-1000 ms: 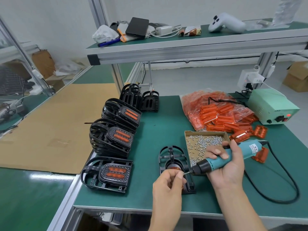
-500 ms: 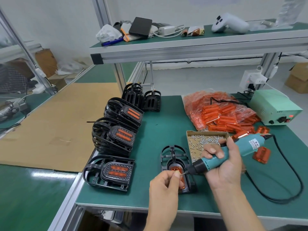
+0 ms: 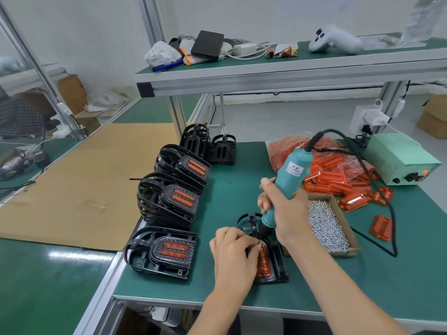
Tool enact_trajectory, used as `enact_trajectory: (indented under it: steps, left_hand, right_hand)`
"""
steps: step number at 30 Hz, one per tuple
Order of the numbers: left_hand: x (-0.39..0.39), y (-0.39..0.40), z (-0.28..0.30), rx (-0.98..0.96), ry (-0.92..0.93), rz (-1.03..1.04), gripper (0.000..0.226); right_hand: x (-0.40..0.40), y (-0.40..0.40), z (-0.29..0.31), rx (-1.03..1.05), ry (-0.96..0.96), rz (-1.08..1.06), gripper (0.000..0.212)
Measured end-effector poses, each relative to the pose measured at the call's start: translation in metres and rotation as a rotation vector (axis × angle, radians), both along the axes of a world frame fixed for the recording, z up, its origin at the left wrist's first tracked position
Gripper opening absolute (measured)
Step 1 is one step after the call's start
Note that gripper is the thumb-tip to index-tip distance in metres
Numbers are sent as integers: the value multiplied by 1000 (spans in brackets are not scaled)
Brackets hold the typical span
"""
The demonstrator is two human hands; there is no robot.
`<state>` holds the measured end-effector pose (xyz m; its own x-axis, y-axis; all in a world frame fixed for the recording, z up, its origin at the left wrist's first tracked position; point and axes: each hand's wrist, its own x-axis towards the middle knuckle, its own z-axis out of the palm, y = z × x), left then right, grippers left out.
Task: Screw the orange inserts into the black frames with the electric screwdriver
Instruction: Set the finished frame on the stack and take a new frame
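Now your teal screwdriver (image 3: 289,177) stands upright on the frame.
Your right hand (image 3: 285,213) grips it; your left hand (image 3: 233,252) pinches at the translucent orange insert (image 3: 263,262) seated in the glossy black frame (image 3: 278,267).

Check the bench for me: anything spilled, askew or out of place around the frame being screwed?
Mostly orderly. A few orange inserts lie loose on the mat outside their bag, right of the screw box. The screwdriver cord loops across them. The frame lies flat under the left hand, with the right hand gripping the driver.
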<state>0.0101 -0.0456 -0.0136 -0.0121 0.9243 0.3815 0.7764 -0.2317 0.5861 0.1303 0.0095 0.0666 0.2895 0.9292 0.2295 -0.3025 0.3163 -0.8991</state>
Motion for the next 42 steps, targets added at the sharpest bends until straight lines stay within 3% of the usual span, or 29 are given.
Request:
enact_trajectory:
  steps: [5,23,42]
  left_hand:
    - [7,4,-6,-22,-28,60,9]
    - [6,11,-13,29,49,67,8]
    - [-12,-14,-24,34,76,40,21]
  right_hand:
    - [-7,2,-9,19,-186,46,23]
    - [-6,14,-19,-16,-206,22,23]
    - [-7,5,-17,23,-320,223,26]
